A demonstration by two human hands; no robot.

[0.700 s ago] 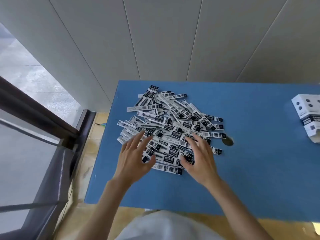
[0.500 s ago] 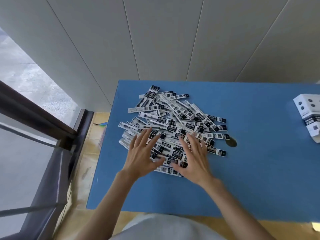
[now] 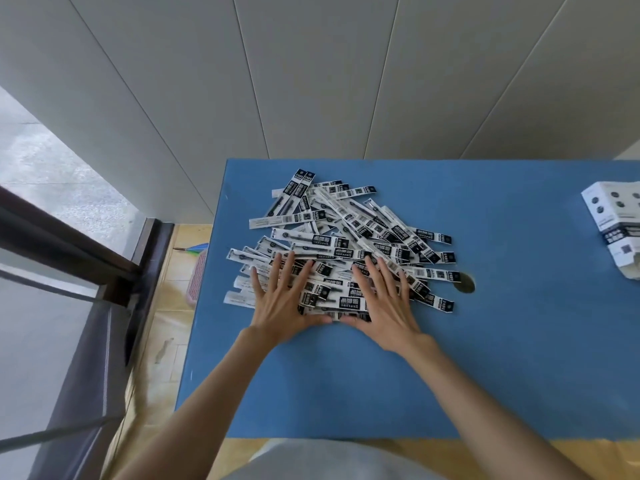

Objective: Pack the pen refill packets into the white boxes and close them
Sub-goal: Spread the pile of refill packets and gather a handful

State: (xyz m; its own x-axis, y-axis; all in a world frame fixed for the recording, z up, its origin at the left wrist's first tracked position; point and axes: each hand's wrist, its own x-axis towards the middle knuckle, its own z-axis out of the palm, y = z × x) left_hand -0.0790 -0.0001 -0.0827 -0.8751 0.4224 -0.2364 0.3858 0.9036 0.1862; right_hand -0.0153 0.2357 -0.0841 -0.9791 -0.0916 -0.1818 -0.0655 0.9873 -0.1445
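Note:
A loose heap of several black-and-white pen refill packets lies on the left half of the blue table. My left hand rests flat on the near left part of the heap, fingers straight and spread. Beside it, my right hand lies flat on the near middle of the heap, fingers also spread; the two thumbs nearly meet at the heap's near edge. White boxes with black dots and labels sit at the table's far right edge, partly cut off by the frame.
A round hole in the tabletop sits just right of the heap. A grey panelled wall stands behind the table. Left of the table are a dark window frame, a floor strip and a pink object.
Both hands have slid forward onto the near part of the heap and flattened, fingers spreading over the packets. The thumbs have come closer together.

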